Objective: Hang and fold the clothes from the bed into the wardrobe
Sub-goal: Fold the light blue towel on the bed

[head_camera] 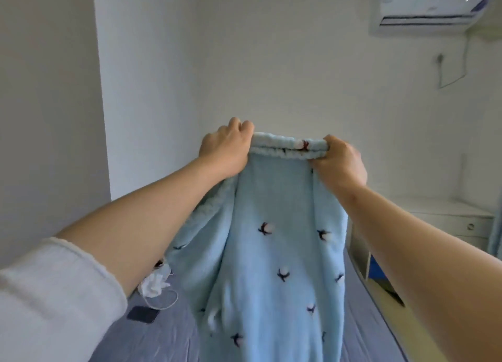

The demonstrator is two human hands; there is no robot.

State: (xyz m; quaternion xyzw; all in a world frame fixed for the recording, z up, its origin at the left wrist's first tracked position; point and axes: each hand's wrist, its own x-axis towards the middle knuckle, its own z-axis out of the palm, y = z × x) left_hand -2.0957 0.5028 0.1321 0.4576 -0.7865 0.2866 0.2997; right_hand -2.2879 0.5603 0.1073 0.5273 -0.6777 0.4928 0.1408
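At frame centre, the left hand point(225, 151) and right hand point(338, 160) each grip, fingers curled, an end of the elastic waistband of the pale blue fleece trousers point(266, 253), held up over the bed point(168, 331), probably to straighten them for folding.

Light-blue fleece garment point(260, 253), dark bird-like motifs with white tufts, hanging upright by gathered elastic band at 12 o'clock, draping toward bed point(168, 340).

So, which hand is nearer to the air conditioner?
Right. The right hand is below-left of the air conditioner; the left hand is farther left. Both grip the blue garment.
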